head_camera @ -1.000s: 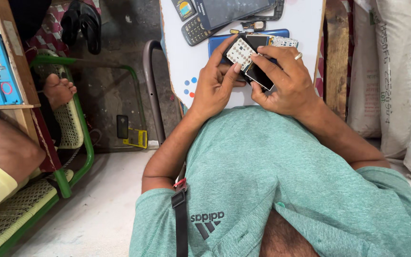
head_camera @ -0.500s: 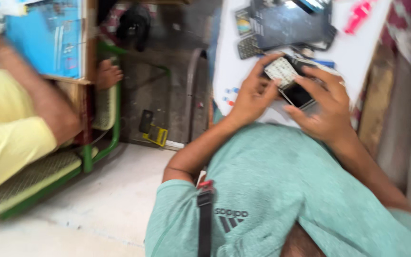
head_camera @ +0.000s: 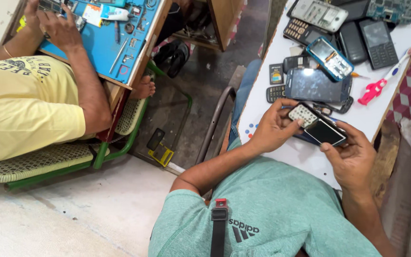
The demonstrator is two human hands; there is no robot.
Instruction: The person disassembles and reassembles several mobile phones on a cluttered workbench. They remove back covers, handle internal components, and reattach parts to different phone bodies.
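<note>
Both hands are holding a small keypad phone (head_camera: 317,124) over the white table (head_camera: 281,152): left hand (head_camera: 274,128) fingers pinching its keypad end, right hand (head_camera: 353,157) fingers curling around the screen end.

A keypad phone (head_camera: 317,124) sits over the near edge of the tabletop (head_camera: 281,152), between the left hand (head_camera: 274,127) and the right hand (head_camera: 353,157). Just beyond it lies a touchscreen phone (head_camera: 316,84), with more handsets (head_camera: 353,33) farther back. A toothbrush (head_camera: 381,83) lies to their right. Another person's workbench (head_camera: 105,43) stands far left.
</note>
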